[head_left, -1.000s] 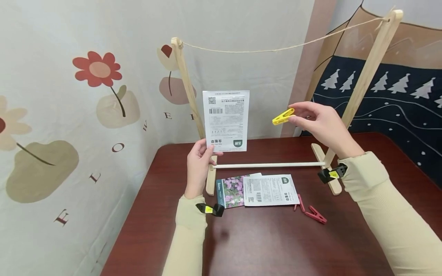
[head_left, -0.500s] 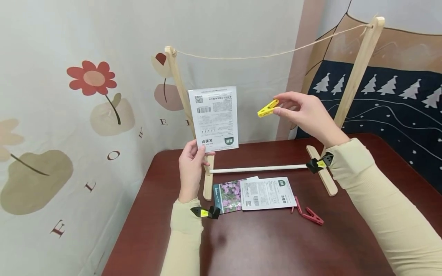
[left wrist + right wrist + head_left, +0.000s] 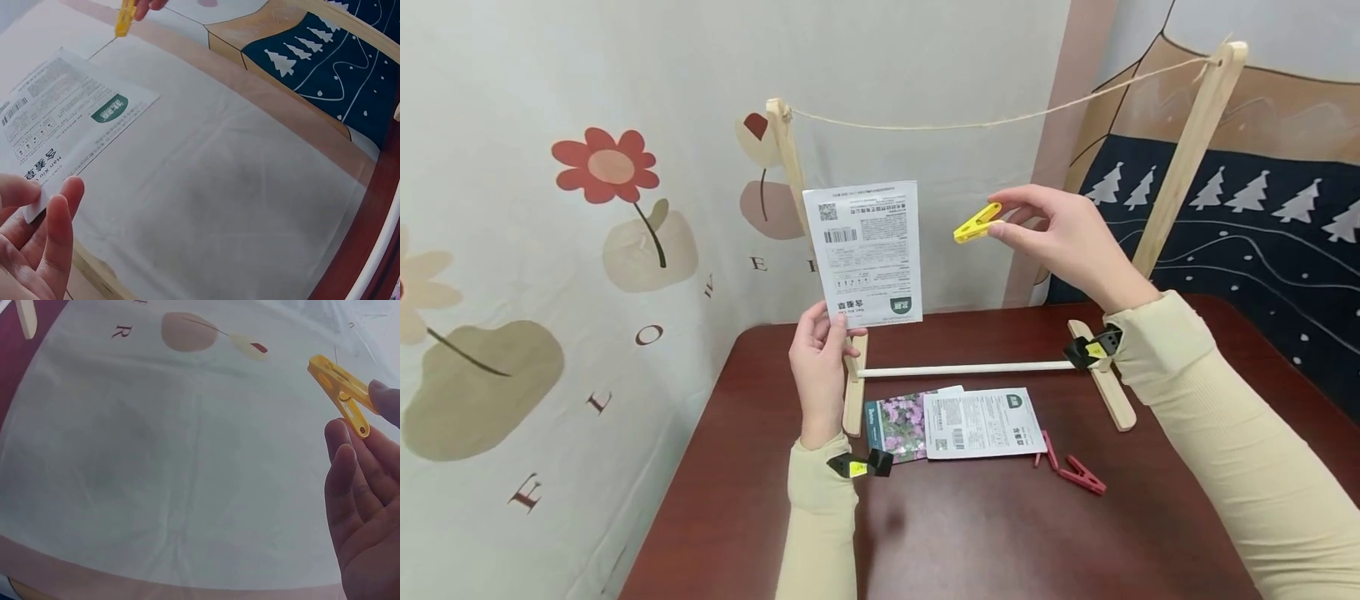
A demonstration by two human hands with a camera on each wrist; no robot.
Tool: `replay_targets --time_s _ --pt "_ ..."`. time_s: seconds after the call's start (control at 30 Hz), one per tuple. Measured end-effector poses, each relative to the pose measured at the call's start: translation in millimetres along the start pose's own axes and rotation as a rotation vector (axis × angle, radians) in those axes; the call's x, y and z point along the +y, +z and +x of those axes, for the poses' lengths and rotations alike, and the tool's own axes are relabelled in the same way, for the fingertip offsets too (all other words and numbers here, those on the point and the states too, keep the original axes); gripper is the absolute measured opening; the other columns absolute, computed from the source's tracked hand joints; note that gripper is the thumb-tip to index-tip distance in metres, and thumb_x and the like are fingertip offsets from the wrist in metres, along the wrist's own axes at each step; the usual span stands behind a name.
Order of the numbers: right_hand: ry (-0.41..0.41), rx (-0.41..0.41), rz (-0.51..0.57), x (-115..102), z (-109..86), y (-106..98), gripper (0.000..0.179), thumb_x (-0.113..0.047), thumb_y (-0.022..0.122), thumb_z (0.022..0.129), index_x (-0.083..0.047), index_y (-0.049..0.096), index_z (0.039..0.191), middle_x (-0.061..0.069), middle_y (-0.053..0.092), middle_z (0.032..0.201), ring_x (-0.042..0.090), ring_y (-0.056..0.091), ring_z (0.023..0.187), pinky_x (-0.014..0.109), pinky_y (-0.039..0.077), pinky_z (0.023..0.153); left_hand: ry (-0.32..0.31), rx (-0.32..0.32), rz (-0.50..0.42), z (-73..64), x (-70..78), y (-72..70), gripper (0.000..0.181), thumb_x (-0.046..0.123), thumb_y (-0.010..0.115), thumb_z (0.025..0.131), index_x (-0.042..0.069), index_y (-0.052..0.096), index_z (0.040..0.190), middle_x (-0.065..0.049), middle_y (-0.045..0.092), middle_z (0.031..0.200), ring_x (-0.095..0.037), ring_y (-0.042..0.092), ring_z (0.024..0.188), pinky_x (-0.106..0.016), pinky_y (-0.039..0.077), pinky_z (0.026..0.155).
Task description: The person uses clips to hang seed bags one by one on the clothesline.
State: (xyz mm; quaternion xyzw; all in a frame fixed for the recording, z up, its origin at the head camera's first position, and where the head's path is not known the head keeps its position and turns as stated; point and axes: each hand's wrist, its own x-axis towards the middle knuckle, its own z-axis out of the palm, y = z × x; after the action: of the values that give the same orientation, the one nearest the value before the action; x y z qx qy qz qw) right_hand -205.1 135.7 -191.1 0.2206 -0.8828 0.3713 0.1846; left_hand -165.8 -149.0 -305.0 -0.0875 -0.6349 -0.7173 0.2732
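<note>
Looks like smooth paper on the packet [image 3: 865, 254] at eleven o'clock, smooth yellow plastic on the peg [image 3: 976, 225] at two. Shows matt wood in the post [image 3: 1191, 154] beyond, rough twine [image 3: 925, 127] at twelve, a glossy sheen on the table [image 3: 925, 546] at six.

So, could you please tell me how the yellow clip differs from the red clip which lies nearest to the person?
The yellow clip is held up, pinched by the right hand; the red clip lies on the table. In the head view, the yellow clip's joined end points left, while the red clip's points right. Both are V-shaped, and neither clamps anything.
</note>
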Motion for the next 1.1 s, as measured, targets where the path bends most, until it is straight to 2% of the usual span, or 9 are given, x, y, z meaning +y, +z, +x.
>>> replay_targets --time_s 0.27,0.33,0.5,0.57,0.7,0.97,1.1 --pt "-0.028 0.042 0.010 -11.9 12.4 -5.0 0.046 -0.044 0.061 0.080 -0.026 0.055 0.121 -0.008 0.059 0.100 0.007 0.055 0.084 0.021 0.046 0.066 0.019 0.072 -0.095 5.0 -20.4 5.1 0.028 0.011 0.058 0.086 0.005 0.055 0.113 -0.015 0.062 0.096 -0.025 0.062 0.068 -0.026 0.048 0.049" --pt "-0.026 0.049 0.012 -15.1 15.4 -6.0 0.046 -0.044 0.061 0.080 -0.026 0.055 0.122 -0.009 0.059 0.101 0.007 0.054 0.085 0.021 0.046 0.066 0.017 0.079 -0.105 5.1 -18.1 7.5 0.027 0.010 0.058 0.086 0.004 0.054 0.113 -0.016 0.062 0.095 -0.023 0.062 0.066 -0.025 0.049 0.049" --pt "-0.023 0.071 0.021 -22.9 24.4 -10.7 0.044 -0.042 0.061 0.081 -0.027 0.054 0.122 -0.007 0.059 0.103 0.008 0.053 0.086 0.022 0.046 0.064 0.008 0.101 -0.143 3.8 -4.0 11.8 0.026 0.005 0.056 0.087 0.000 0.046 0.110 -0.021 0.060 0.090 -0.036 0.059 0.068 -0.024 0.049 0.050" --pt "-0.032 0.078 0.028 -26.4 28.7 -12.5 0.043 -0.040 0.061 0.081 -0.026 0.055 0.121 -0.006 0.059 0.103 0.008 0.053 0.085 0.021 0.046 0.063 0.012 0.120 -0.163 5.9 -5.3 11.6 0.026 0.005 0.057 0.086 0.001 0.044 0.109 -0.022 0.060 0.089 -0.041 0.057 0.069 -0.025 0.048 0.050" --pt "-0.041 0.081 0.043 -31.1 34.9 -15.9 0.041 -0.038 0.062 0.081 -0.024 0.057 0.119 -0.004 0.058 0.102 0.009 0.053 0.085 0.021 0.046 0.062 0.011 0.156 -0.181 11.7 -11.2 13.5 0.027 0.008 0.058 0.086 0.002 0.042 0.107 -0.021 0.060 0.088 -0.038 0.058 0.068 -0.026 0.048 0.050" --pt "-0.049 0.086 0.035 -39.2 48.4 -16.3 0.041 -0.041 0.061 0.081 -0.023 0.057 0.118 -0.005 0.059 0.099 0.009 0.052 0.084 0.024 0.045 0.063 0.025 0.175 -0.189 20.7 -20.0 15.5 0.028 0.013 0.060 0.085 0.005 0.044 0.106 -0.021 0.061 0.087 -0.035 0.058 0.069 -0.031 0.051 0.053" --pt "-0.047 0.094 0.013 -43.7 57.3 -18.5 0.041 -0.042 0.062 0.080 -0.023 0.058 0.117 -0.006 0.059 0.100 0.008 0.052 0.086 0.024 0.045 0.065 0.027 0.174 -0.218 25.3 -25.8 19.9 0.028 0.012 0.060 0.085 0.005 0.044 0.107 -0.021 0.060 0.085 -0.040 0.055 0.070 -0.033 0.052 0.057"
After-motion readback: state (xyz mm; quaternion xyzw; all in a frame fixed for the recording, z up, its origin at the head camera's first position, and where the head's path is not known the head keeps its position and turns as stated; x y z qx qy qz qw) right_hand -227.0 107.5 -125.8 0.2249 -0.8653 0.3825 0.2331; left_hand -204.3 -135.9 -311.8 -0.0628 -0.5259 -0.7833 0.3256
